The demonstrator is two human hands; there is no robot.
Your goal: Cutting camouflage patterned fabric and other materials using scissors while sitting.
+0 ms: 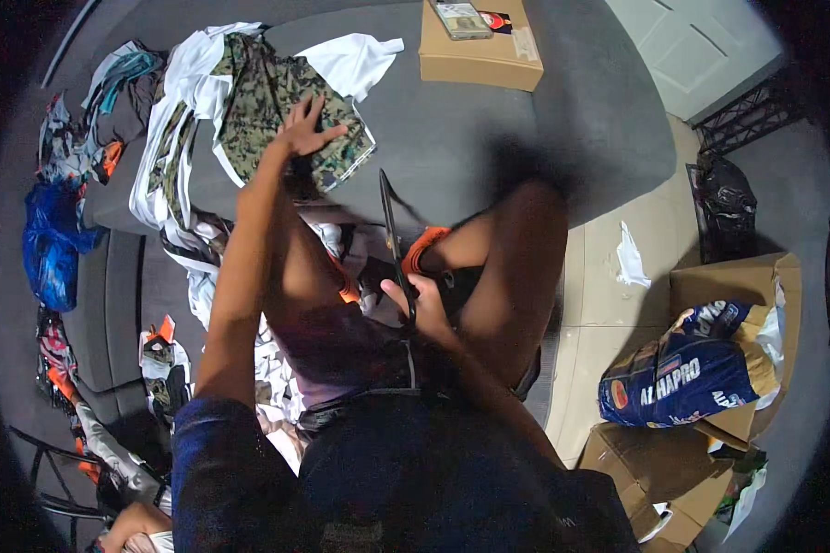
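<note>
My left hand [306,131] rests with fingers spread on a green camouflage cloth piece [256,92] with white edging. That cloth lies on the dark grey cushioned surface [443,138] in front of me, white fabric [194,74] bunched along its left side. Down between my knees, my right hand [421,302] is closed around the handles of a pair of long black scissors [392,230]. Their blades are parted and point away from me, to the right of the camouflage cloth and not touching it. The handle loops are partly hidden by my fingers.
A cardboard box [480,60] with a phone-like flat object [461,18] on it stands at the far edge. White scraps [277,378] lie below my legs. At left are a blue plastic bag [53,244] and fabric piles; at right, open cartons [775,276]. Another person's arm [134,525] shows lower left.
</note>
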